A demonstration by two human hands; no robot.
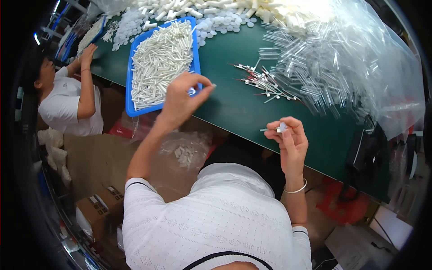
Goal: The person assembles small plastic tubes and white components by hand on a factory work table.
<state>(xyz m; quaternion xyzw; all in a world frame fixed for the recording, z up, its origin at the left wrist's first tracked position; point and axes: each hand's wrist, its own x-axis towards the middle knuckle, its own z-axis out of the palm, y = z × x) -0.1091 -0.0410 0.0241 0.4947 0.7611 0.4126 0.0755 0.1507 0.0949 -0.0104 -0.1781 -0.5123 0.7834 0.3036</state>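
Observation:
My left hand (182,96) is raised over the right front corner of a blue tray (196,54). Its thumb and forefinger are pinched together, with a tiny pale thing at their tips too small to name. Thin white tubes (162,63) fill the tray in a heap. To the right, my right hand (293,141) is at the table's front edge, its fingers closed on a small white plastic piece (282,128) with a thin pale stem pointing left. Beyond that hand lies a loose bunch of thin wired parts (269,83) with red and white ends.
Many clear plastic tubes (315,74) spread over the green table (229,49), beside a large clear bag (396,85). Translucent discs (220,22) and white cylinders (211,5) lie along the back. Another person (72,96) works at the left. A cardboard box (101,211) is on the floor.

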